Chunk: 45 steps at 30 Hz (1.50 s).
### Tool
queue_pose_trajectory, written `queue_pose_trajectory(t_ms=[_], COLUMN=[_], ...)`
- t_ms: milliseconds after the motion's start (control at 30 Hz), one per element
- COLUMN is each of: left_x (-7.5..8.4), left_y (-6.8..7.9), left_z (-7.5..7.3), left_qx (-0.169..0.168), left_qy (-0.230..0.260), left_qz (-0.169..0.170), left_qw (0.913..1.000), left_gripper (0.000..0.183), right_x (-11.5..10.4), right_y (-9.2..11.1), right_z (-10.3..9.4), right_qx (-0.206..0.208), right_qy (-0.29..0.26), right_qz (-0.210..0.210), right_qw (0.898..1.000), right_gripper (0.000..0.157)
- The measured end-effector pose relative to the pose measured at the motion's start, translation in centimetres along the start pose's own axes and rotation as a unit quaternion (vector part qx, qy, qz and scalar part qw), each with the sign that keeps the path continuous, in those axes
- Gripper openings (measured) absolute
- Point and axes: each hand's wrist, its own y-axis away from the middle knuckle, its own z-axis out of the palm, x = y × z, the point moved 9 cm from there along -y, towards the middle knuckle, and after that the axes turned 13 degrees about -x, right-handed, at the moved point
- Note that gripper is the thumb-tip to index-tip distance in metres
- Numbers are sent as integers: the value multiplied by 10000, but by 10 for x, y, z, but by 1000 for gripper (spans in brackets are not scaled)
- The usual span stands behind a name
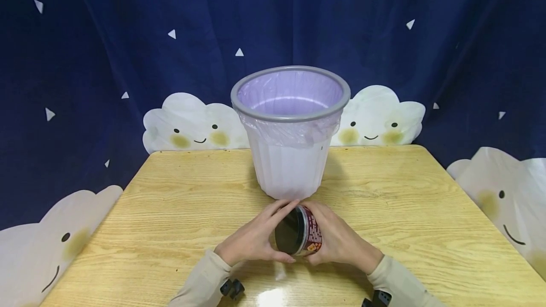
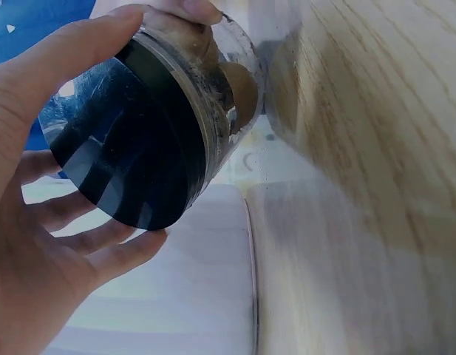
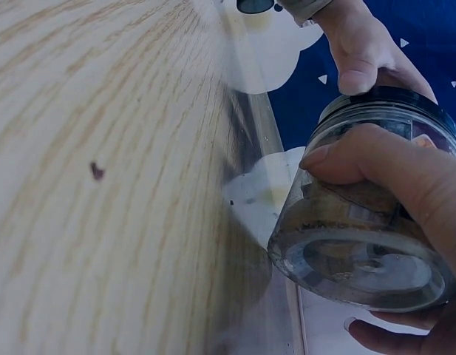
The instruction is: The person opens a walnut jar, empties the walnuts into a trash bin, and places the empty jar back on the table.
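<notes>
A clear jar (image 3: 353, 255) with a black lid (image 1: 290, 231) and a dark red label (image 1: 313, 233) is held sideways between both hands, just over the table's front middle. My left hand (image 1: 260, 233) grips the lid, thumb on the near side and fingers around the far side. The right hand (image 1: 341, 238) grips the jar's body. In the right wrist view the bottom of the jar looks like clear glass or plastic, with brownish matter inside. The lid (image 2: 131, 140) sits on the jar's mouth in the left wrist view.
Right behind the hands stands a white trash bin (image 1: 287, 165) with a grey rim (image 1: 294, 119) and a thin translucent liner. The wooden table (image 1: 187, 193) spreads to both sides. A dark blue curtain (image 1: 204, 27) with smiling clouds hangs around it.
</notes>
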Motion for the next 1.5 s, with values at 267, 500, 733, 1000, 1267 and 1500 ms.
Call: queue_pose_trajectory(t_ms=[267, 500, 733, 1000, 1267, 1500], left_x=[0, -1, -1, 2, 1, -2], left_y=[0, 0, 0, -1, -1, 0], left_z=[0, 1, 1, 1, 1, 0], left_qx=[33, -36, -5, 29, -12, 49], left_qy=[-15, -20, -16, -99, -42, 87], left_qz=[6, -53, -32, 107, 1, -145], left_qw=[10000, 10000, 10000, 9999, 10000, 9998], left_gripper=[121, 118, 118, 122, 117, 115], right_x=[0, 1, 0, -1, -1, -1], right_y=[0, 1, 1, 1, 1, 0], right_z=[-1, 0, 0, -1, 0, -1], right_qx=[25, 16, 24, 71, 53, 49], right_qy=[-8, -46, -15, -18, -4, -12], right_qz=[-32, 9, 10, -86, -105, -92], right_qw=[10000, 10000, 10000, 9999, 9999, 9999], right_gripper=[113, 113, 112, 112, 112, 110])
